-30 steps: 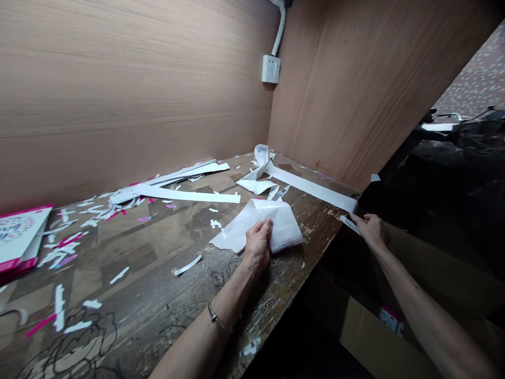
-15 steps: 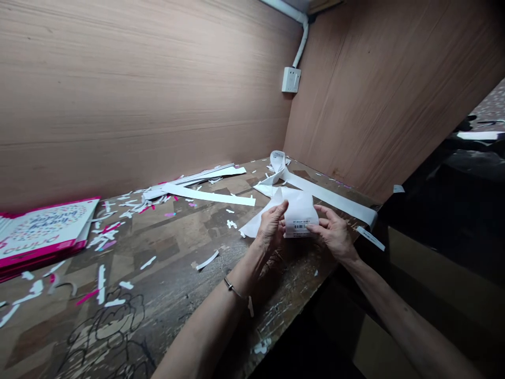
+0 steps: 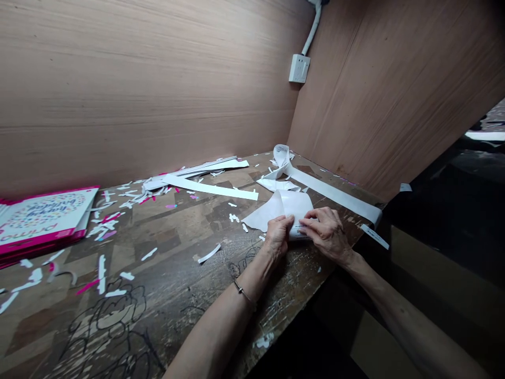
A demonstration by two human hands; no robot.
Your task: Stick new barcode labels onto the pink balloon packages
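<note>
The left hand (image 3: 278, 235) and right hand (image 3: 325, 229), close together with forearms angled inward, clamp a curled white paper sheet (image 3: 290, 206) resting near the front edge of the scarred wooden desk (image 3: 169, 273).

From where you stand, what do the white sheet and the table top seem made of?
The white sheet looks like thin matte paper or label backing: it curls softly and shows small printed text. The table top looks like wood under a worn, chipped finish, with scratches and pale patches; the exact coating cannot be told.
</note>
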